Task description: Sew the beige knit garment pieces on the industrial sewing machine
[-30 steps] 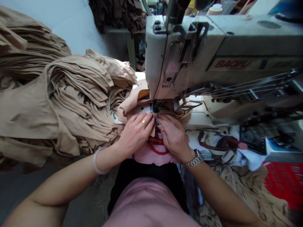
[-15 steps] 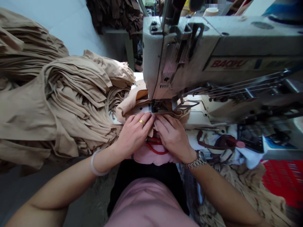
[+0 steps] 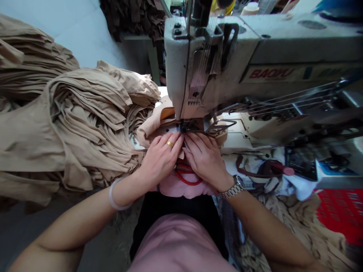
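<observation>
A beige sewing machine point(image 3: 177, 71) stands ahead of me, its presser foot point(image 3: 183, 127) just beyond my fingertips. My left hand point(image 3: 160, 156), with a gold ring, is closed on the front edge of a tan fabric piece point(image 3: 147, 130). Fingers pressed together, my right hand point(image 3: 205, 160) grips the same cloth just right of the foot. The fingertips nearly meet and hide much of the cloth between them. Below them, at my lap, lie the red handles of what look like scissors point(image 3: 188, 183); their blades are mostly hidden.
A large heap of layered tan cloth pieces point(image 3: 93, 102) fills the left side. To the right lie a dark phone-like device point(image 3: 300, 162), a maroon strap point(image 3: 255, 174) and white cloth. More tan cloth point(image 3: 306, 230) and a red bag point(image 3: 338, 215) are lower right.
Both hands have edged slightly forward, closer to the presser foot, still on the tan fabric. The camera view has shifted a little, so the machine appears slightly further left and higher.
</observation>
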A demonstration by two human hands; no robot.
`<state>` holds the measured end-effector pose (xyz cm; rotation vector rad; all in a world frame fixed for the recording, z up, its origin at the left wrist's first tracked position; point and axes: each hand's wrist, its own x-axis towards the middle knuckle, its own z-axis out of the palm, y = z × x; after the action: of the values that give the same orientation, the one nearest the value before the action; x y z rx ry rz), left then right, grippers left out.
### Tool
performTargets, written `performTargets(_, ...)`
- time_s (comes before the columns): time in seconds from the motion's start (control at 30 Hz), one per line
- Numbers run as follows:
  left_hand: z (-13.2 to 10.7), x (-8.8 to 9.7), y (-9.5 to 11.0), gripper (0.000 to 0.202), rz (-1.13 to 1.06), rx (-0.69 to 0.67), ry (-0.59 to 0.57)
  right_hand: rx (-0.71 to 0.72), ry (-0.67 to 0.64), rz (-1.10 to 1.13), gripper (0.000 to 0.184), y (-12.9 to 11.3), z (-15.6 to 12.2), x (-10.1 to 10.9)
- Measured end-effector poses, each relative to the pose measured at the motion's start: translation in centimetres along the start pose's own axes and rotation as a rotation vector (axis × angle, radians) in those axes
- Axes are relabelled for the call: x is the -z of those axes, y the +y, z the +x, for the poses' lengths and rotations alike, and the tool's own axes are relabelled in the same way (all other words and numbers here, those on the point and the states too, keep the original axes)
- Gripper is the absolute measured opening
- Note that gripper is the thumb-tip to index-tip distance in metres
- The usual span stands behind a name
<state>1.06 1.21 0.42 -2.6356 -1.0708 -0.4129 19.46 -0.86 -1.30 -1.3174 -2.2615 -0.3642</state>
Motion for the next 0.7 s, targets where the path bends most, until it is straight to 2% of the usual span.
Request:
performTargets(0.17,0.0,0.2,-0.2,0.039,-0.043,-0.018,0.026,-0.029,-0.037,-0.004,0.038,0.0,0.2,0.1)
performTargets(0.4,-0.6,0.7,-1.3,0.029,-0.158,-0.174,0.095,0.054,0.116,0.198,0.025,0.4,-0.6,0.3)
performTargets(0.53,-0.4,0.3,-1.7,0.025,-0.189,-0.174,0.112,0.043,0.152,0.208,0.021,0.3,-0.3,0.2)
performTargets(0.7,0.3,-0.1,-1.8,0.023,-0.224,-0.132,0.121,0.027,0.135,0.186,0.021,0.5,0.3,0.0)
